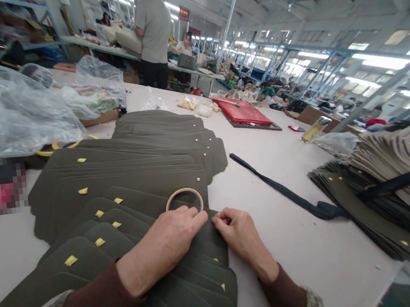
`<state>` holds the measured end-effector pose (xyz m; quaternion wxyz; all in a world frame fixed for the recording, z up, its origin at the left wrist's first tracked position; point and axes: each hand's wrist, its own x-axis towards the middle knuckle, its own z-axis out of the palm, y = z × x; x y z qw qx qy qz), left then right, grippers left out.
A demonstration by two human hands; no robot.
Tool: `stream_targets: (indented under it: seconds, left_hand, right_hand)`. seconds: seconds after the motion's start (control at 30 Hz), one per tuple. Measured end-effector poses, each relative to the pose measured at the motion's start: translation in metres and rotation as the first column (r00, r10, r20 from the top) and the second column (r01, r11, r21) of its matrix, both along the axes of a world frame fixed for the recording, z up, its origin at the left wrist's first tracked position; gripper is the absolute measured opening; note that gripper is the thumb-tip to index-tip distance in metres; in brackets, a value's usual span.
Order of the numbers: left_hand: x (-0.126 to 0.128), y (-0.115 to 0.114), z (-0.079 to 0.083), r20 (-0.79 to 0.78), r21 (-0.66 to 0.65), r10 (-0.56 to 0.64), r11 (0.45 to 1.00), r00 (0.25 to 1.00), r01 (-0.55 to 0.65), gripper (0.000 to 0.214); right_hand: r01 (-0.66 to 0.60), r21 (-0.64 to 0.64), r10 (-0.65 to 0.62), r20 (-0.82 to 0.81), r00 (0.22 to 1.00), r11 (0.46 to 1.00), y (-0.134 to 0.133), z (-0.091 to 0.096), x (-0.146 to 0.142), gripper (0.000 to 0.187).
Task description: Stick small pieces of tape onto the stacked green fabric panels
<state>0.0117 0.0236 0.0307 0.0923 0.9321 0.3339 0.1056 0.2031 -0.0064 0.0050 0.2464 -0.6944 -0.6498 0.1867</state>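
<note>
A fanned spread of dark olive cut pieces with small yellow tape tabs covers the white table in front of me. A roll of tape lies on them. My left hand rests flat on a piece just below the roll, fingers stretched and touching it. My right hand sits beside it at the right edge of the pieces, fingers curled in a pinch on the edge of a piece; what it grips is too small to make out.
A dark strap runs across the table to a stack of olive and tan pieces at right. Clear plastic bags lie at left, a red board at the back. A person stands beyond the table.
</note>
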Motion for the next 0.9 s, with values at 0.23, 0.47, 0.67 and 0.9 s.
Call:
stream_targets:
  seconds: [0.23, 0.47, 0.67, 0.9]
  left_hand:
    - [-0.014, 0.01, -0.003, 0.271, 0.075, -0.022, 0.997, 0.962, 0.001, 0.028]
    - [-0.013, 0.002, 0.001, 0.274, 0.062, 0.028, 0.997, 0.961, -0.047, 0.043]
    - [-0.011, -0.004, 0.003, 0.259, 0.086, 0.019, 0.995, 0.966, -0.043, 0.038]
    - [-0.013, -0.007, 0.016, 0.224, 0.049, 0.154, 0.984, 0.962, -0.169, 0.011]
  right_hand:
    - [-0.16, -0.133, 0.147, -0.098, 0.984, 0.978, -0.007, 0.005, 0.005, 0.014]
    - [-0.129, 0.243, 0.217, -0.384, 0.897, 0.961, -0.004, 0.016, -0.005, 0.014]
    - [-0.309, 0.479, 0.443, -0.195, 0.875, 0.821, -0.003, 0.033, -0.018, 0.014]
    - [-0.358, 0.556, 0.416, 0.024, 0.909, 0.75, 0.004, 0.035, -0.022, 0.017]
